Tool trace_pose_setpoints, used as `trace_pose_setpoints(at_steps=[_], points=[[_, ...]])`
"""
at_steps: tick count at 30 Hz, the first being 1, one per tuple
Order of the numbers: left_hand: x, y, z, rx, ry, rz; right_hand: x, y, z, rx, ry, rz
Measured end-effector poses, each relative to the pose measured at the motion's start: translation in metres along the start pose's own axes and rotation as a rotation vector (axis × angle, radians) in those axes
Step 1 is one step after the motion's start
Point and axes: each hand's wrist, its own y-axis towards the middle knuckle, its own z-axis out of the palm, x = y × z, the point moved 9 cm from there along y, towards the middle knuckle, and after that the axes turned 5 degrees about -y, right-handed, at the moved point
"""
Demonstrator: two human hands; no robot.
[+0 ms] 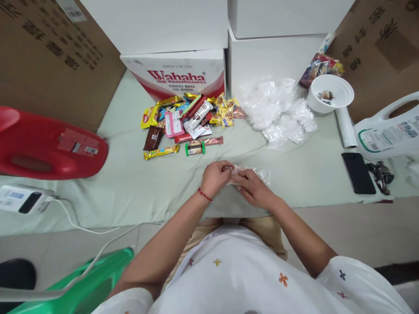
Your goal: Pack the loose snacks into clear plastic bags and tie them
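Observation:
Both of my hands meet over the near part of the cloth-covered table, at a crinkled clear plastic bag [262, 175]. My left hand [216, 176] pinches the bag's left end, its fingers curled. From the other side my right hand [253, 187] grips the same end, with thumb and fingers close to the left fingertips. The rest of the bag lies out to the right, partly behind my right hand. Ahead and to the left is a pile of wrapped snacks [173, 124]. Beyond the bag, to the right, lies a heap of clear plastic bags [271, 109].
A Wahaha carton [176, 74] and white boxes [262, 56] line the back. To the left are a red jug [49, 144] and a white power device [22, 198] with a cable. At right are a white tub [330, 93], a white jug [389, 131], a phone [358, 173] and keys [381, 176].

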Motion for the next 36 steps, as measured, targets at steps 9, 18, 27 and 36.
trace_pose_setpoints(at_steps=[9, 18, 27, 36], points=[[0.013, -0.011, -0.003, -0.264, 0.322, 0.038, -0.043, -0.014, -0.006, -0.179, 0.318, 0.387], [-0.013, -0.019, 0.025, -0.168, 0.337, 0.061, -0.075, -0.024, -0.063, -0.105, -0.391, 0.571], [-0.062, -0.043, 0.065, -0.229, 0.722, 0.399, -0.057, -0.041, -0.029, -0.202, 0.305, 0.685], [-0.068, -0.048, 0.113, 0.161, 0.861, 0.71, -0.065, -0.063, 0.014, -0.397, 1.417, 0.948]])
